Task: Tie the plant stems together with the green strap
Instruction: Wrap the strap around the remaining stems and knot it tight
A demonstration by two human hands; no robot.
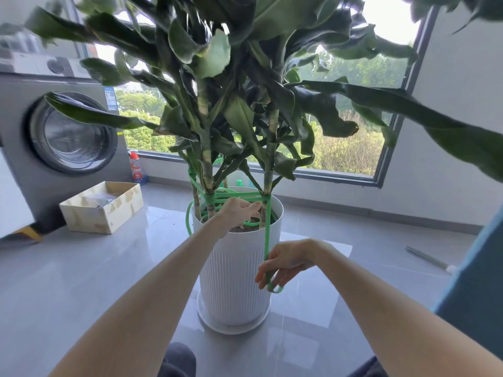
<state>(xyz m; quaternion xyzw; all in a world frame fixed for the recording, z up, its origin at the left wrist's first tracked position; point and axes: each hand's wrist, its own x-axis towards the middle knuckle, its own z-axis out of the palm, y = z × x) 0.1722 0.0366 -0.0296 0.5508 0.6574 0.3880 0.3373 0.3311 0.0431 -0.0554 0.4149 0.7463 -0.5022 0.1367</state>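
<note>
Green strap (267, 229) in right fingers (261, 272) (curled)

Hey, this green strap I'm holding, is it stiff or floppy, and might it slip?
Probably floppy: the green strap curls into a loop below the right hand. Likely holds tension: it runs straight from the stem down to that hand. Looks smooth, so may slip.

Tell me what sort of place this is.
Likely a home laundry balcony: a front-loading washing machine at left, a cleaning bottle beside it, and a large window behind the potted plant.
</note>
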